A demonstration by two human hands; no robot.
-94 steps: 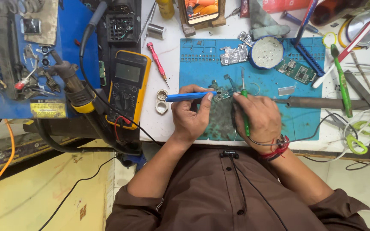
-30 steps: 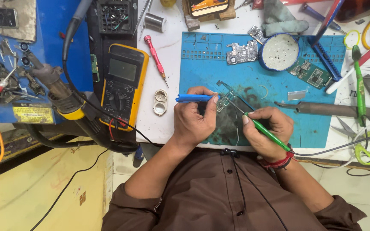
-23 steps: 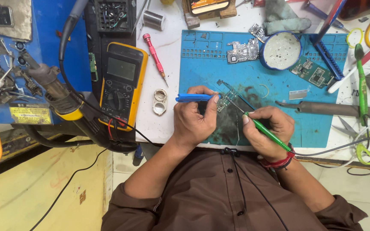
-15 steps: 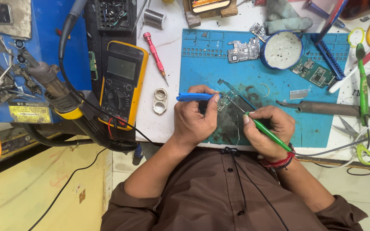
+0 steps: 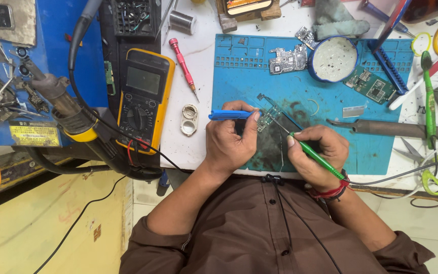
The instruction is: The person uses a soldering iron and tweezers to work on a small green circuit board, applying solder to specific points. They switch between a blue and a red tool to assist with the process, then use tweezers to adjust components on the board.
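Note:
My left hand (image 5: pixel 229 142) grips a blue-handled tool (image 5: pixel 227 115) that lies level and points right at a small circuit board (image 5: pixel 268 116) on the blue work mat (image 5: pixel 300 76). My right hand (image 5: pixel 318 155) holds a green-handled soldering iron (image 5: pixel 314 156) like a pen. Its thin metal tip slants up-left and meets the small circuit board. A cable runs from the iron's rear past my wrist to the right.
A yellow multimeter (image 5: pixel 143 99) and a red screwdriver (image 5: pixel 183 66) lie left of the mat. A hot-air wand (image 5: pixel 67 109) rests by a blue station (image 5: pixel 31 66). Loose circuit boards (image 5: pixel 289 58), a round white tin (image 5: pixel 333 58), tweezers and green tools (image 5: pixel 428 96) crowd the right.
Between three seconds and one second ago my right hand tilted the green iron from upright to slanted, tip on the board. Over the last second both hands stayed put.

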